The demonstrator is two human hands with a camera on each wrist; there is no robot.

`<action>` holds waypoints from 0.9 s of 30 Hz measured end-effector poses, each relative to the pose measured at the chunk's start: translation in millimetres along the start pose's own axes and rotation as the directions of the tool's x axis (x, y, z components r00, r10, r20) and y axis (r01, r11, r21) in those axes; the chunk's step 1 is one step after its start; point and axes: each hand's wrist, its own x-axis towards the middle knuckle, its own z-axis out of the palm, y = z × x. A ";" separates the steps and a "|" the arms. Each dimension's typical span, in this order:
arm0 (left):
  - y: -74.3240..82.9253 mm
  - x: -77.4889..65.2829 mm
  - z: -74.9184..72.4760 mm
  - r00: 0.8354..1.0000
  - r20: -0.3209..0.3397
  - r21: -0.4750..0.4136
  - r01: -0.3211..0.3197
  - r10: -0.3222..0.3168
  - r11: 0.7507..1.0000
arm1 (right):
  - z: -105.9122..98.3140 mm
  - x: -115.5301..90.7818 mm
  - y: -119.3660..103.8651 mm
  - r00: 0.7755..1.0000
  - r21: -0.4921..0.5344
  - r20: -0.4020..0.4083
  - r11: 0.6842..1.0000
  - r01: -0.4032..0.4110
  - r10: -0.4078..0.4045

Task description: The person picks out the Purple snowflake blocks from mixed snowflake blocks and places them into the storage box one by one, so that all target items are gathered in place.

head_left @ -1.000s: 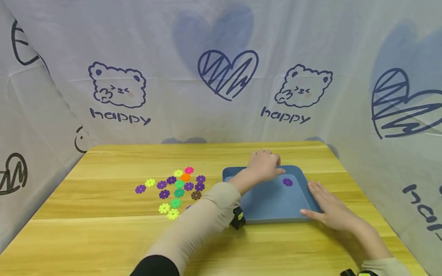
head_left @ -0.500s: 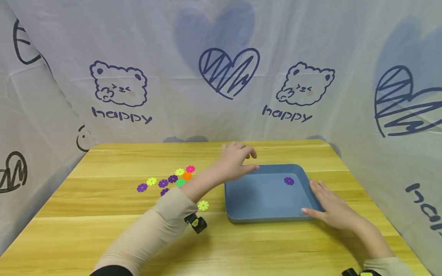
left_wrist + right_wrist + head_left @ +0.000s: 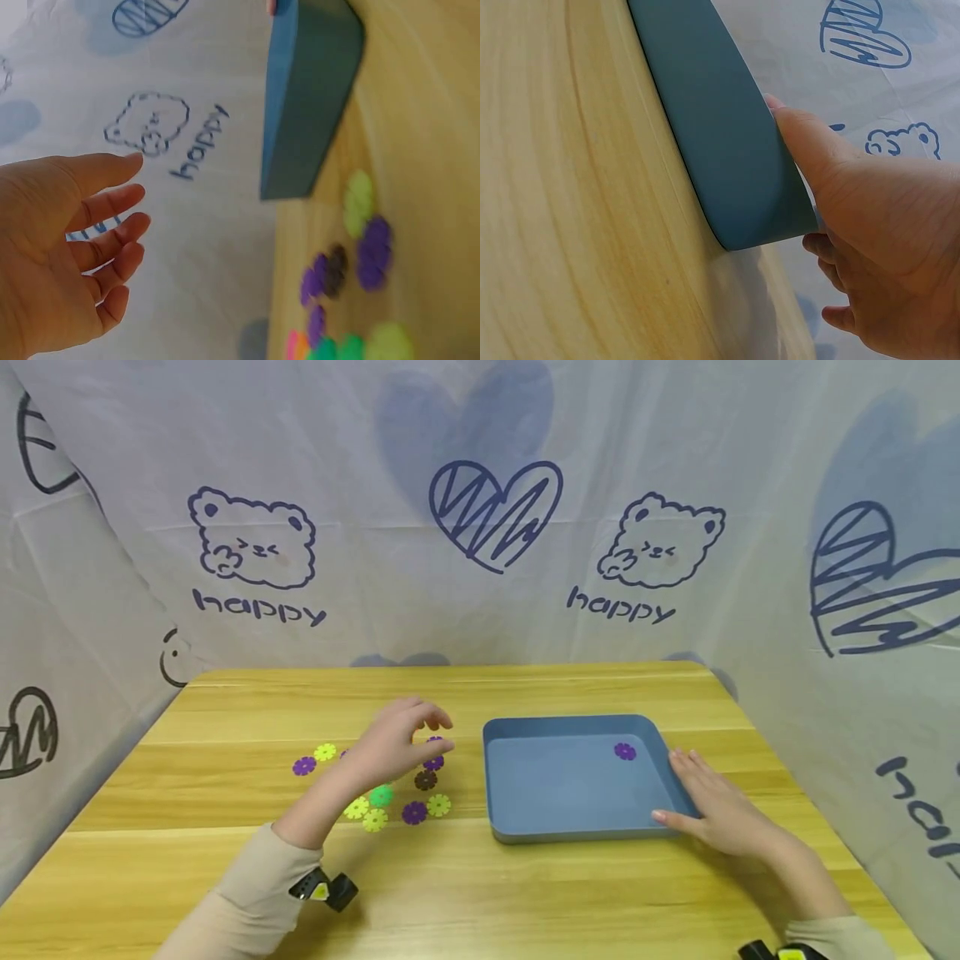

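My left hand (image 3: pixel 401 739) hovers over a loose group of flower-shaped plastic discs on the left of the table, holding nothing. Its fingers are loosely bent and the thumb stands apart in the left wrist view. Yellow (image 3: pixel 438 805), purple (image 3: pixel 414 812), green (image 3: pixel 381 795) and brown discs (image 3: pixel 425 780) show around it; others are hidden behind the hand and forearm. A shallow blue tray (image 3: pixel 585 837) stands right of the middle, with one purple disc (image 3: pixel 625 751) lying inside. My right hand (image 3: pixel 723 810) rests against the tray's right side, fingers extended along the wall, thumb over the rim (image 3: pixel 795 131).
The wooden table (image 3: pixel 570 902) reaches back to a white cloth (image 3: pixel 375 568) printed with bears and hearts. More cloth hangs at both sides. A small black camera (image 3: pixel 341 891) is strapped to the left wrist.
My left hand has moved left from above the tray to over the discs, uncovering the tray's left part. My right hand stays at the tray's right side.
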 end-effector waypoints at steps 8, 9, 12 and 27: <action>-41.3 -26.7 8.8 0.991 0.131 -0.138 0.019 -0.001 0.990 | -0.6 -0.3 -1.0 1.000 0.006 0.001 1.000 0.001 -0.001; -45.3 -28.2 10.7 0.985 0.174 -0.154 0.029 -0.002 0.988 | -0.8 -0.4 -1.1 1.000 0.009 0.003 1.000 0.001 -0.001; -55.8 -30.7 15.7 0.954 0.300 -0.177 0.057 -0.001 0.983 | -1.6 -0.9 -1.5 1.000 0.023 0.006 1.000 0.001 -0.001; -62.1 -35.5 27.5 0.906 0.423 -0.049 0.031 -0.007 0.998 | -0.2 -0.6 -0.6 1.000 0.057 0.012 0.998 -0.009 0.008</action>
